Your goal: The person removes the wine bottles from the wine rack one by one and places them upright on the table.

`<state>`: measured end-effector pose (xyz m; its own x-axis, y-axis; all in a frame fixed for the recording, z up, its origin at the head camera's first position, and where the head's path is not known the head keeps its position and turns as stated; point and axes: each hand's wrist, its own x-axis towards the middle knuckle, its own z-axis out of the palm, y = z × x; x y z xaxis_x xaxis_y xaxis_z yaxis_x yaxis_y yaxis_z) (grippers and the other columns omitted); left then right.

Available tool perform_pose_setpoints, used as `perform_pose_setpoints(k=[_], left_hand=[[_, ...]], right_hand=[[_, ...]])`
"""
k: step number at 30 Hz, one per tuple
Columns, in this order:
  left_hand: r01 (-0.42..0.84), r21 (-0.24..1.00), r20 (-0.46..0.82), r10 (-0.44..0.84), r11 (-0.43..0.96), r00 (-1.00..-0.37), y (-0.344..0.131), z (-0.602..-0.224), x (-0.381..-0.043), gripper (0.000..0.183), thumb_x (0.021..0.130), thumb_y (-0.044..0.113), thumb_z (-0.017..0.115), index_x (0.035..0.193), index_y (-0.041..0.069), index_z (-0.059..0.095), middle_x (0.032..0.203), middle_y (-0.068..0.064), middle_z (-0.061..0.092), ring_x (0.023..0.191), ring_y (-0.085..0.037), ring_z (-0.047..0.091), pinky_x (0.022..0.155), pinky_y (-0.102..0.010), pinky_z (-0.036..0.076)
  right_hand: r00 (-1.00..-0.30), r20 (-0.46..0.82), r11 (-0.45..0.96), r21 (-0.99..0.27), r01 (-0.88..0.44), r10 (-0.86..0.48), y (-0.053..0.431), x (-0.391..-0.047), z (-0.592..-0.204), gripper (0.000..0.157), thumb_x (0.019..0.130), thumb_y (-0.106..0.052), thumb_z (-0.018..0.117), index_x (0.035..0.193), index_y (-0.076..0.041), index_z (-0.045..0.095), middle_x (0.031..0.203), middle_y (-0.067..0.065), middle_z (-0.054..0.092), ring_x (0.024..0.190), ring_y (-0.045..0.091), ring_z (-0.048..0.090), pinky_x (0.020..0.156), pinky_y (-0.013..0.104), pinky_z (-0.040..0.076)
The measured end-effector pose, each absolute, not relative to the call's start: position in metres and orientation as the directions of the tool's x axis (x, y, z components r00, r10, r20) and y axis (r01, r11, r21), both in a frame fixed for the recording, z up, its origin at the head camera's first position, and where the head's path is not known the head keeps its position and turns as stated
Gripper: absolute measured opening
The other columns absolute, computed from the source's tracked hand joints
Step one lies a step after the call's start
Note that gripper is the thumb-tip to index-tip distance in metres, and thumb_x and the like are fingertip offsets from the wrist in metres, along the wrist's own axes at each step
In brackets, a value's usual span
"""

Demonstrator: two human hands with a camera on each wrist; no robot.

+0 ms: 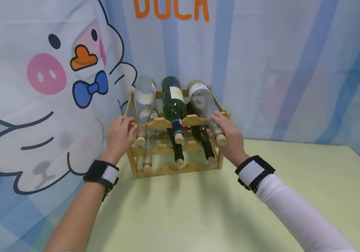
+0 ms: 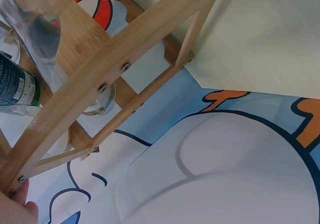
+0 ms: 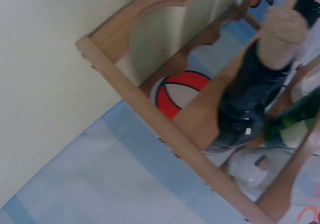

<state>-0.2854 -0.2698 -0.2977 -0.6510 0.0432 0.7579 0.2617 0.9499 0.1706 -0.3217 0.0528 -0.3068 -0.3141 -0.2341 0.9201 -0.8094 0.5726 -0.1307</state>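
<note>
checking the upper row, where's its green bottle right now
In the head view, the green bottle lies centrally in the upper row of the wooden rack, between two clear bottles.

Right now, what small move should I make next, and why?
Probably ease your right hand off the rightmost clear bottle. It appears to lie on the top tier of the wooden rack, neck forward like the green bottle beside it, and your left hand holds the rack's left side.
</note>
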Motion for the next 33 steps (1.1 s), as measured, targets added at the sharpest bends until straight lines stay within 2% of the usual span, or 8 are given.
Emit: perform_pose_setpoints(k=[6,10,16,18,20,24,28,33], left_hand=[[0.258,0.166,0.737,0.054,0.952,-0.673,-0.269,-0.291,-0.282,0.023,0.085,0.016,0.056,0.102,-0.001,0.058,0.096,-0.018,0.052,0.09,-0.034,0.05,0.085,-0.046,0.037],[0.259,0.16,0.688,0.08,0.953,-0.721,-0.271,-0.288,-0.281,0.025,0.087,0.017,0.054,0.104,-0.001,0.057,0.097,-0.018,0.052,0.091,-0.033,0.05,0.085,-0.046,0.037],[0.249,0.39,0.533,0.003,0.887,-0.846,-0.262,-0.266,-0.273,0.036,0.093,0.014,0.038,0.125,-0.002,0.042,0.115,-0.022,0.049,0.102,-0.035,0.048,0.087,-0.046,0.039],[0.289,0.421,0.605,-0.029,0.86,-0.796,-0.247,-0.257,-0.264,0.037,0.092,0.012,0.038,0.125,-0.003,0.042,0.118,-0.022,0.049,0.1,-0.035,0.05,0.087,-0.046,0.04],[0.375,0.369,0.727,-0.012,0.85,-0.686,-0.227,-0.251,-0.255,0.036,0.087,0.007,0.043,0.122,-0.003,0.045,0.117,-0.021,0.051,0.1,-0.034,0.05,0.087,-0.045,0.039],[0.543,0.049,0.863,0.239,0.838,-0.446,-0.177,-0.251,-0.243,0.049,0.073,0.0,0.053,0.121,-0.001,0.044,0.123,-0.019,0.048,0.113,-0.032,0.045,0.096,-0.045,0.034],[0.615,-0.181,0.777,0.494,0.768,-0.389,-0.131,-0.262,-0.244,0.07,0.071,0.009,0.064,0.132,0.005,0.031,0.138,-0.018,0.031,0.127,-0.032,0.03,0.102,-0.046,0.028],[0.624,-0.221,0.756,0.536,0.749,-0.375,-0.09,-0.279,-0.258,0.089,0.068,0.029,0.074,0.134,0.009,0.017,0.142,-0.018,0.022,0.131,-0.028,0.025,0.104,-0.042,0.027]], right_hand=[[-0.295,0.928,0.508,-0.145,-0.849,-0.227,0.057,-0.305,-0.298,0.045,0.071,-0.008,0.068,0.112,0.004,0.056,0.117,0.023,0.055,0.107,0.035,0.054,0.083,0.046,0.046],[-0.229,0.938,0.466,-0.086,-0.881,-0.26,0.063,-0.292,-0.299,0.037,0.08,-0.017,0.061,0.11,0.004,0.057,0.117,0.025,0.054,0.104,0.036,0.055,0.08,0.046,0.048],[-0.17,0.942,0.435,-0.029,-0.9,-0.289,0.079,-0.261,-0.297,0.038,0.087,-0.031,0.049,0.104,0.0,0.061,0.114,0.023,0.057,0.102,0.036,0.057,0.07,0.045,0.05],[-0.155,0.942,0.424,-0.015,-0.905,-0.298,0.084,-0.25,-0.297,0.036,0.087,-0.03,0.049,0.103,0.0,0.061,0.113,0.022,0.057,0.101,0.035,0.057,0.069,0.045,0.05],[-0.134,0.941,0.414,0.007,-0.91,-0.311,0.088,-0.24,-0.297,0.035,0.086,-0.029,0.049,0.102,0.0,0.062,0.113,0.023,0.057,0.101,0.036,0.057,0.07,0.043,0.05],[-0.092,0.939,0.407,0.054,-0.912,-0.33,0.093,-0.226,-0.293,0.032,0.085,-0.025,0.05,0.1,0.001,0.063,0.113,0.022,0.058,0.102,0.035,0.056,0.078,0.038,0.049],[-0.059,0.94,0.402,0.087,-0.911,-0.337,0.097,-0.215,-0.288,0.032,0.085,-0.025,0.051,0.099,0.001,0.064,0.111,0.021,0.059,0.103,0.035,0.056,0.09,0.029,0.044],[-0.031,0.945,0.391,0.104,-0.915,-0.324,0.1,-0.198,-0.281,0.034,0.086,-0.027,0.051,0.097,0.002,0.064,0.108,0.022,0.061,0.105,0.031,0.056,0.096,0.019,0.037]])
